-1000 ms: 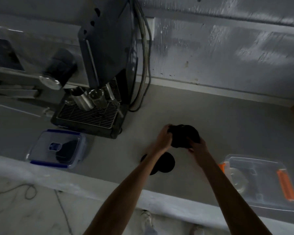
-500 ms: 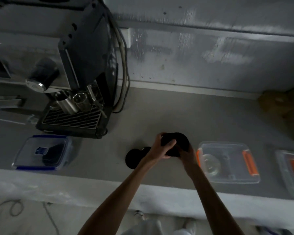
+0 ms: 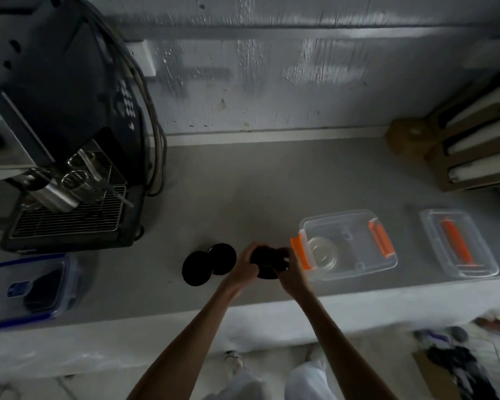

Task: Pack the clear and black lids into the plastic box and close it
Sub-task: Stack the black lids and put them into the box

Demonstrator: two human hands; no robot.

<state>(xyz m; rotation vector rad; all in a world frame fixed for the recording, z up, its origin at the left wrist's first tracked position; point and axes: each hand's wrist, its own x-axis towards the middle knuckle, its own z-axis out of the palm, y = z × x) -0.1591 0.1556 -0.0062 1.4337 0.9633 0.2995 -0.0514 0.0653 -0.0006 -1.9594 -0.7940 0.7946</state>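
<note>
Your hands have brought the stack of black lids (image 3: 267, 264) over toward the plastic box (image 3: 358, 273); it is now just beside the box's orange latch (image 3: 300, 253). Your left hand (image 3: 243, 259) and right hand (image 3: 290, 274) both curl round that stack. A clear lid (image 3: 321, 251) already lies in the box, at 3 o'clock from your hands. Two loose black lids (image 3: 223, 258) wait at 9 o'clock. The box cover (image 3: 476, 241) lies well apart, at 3 o'clock of the box. By my reading you're early on: most of the packing and the closing remain.

A café back counter or kitchen; espresso machine (image 3: 67, 140) on a grey worktop (image 3: 243, 183); painted wall (image 3: 272, 67).
</note>
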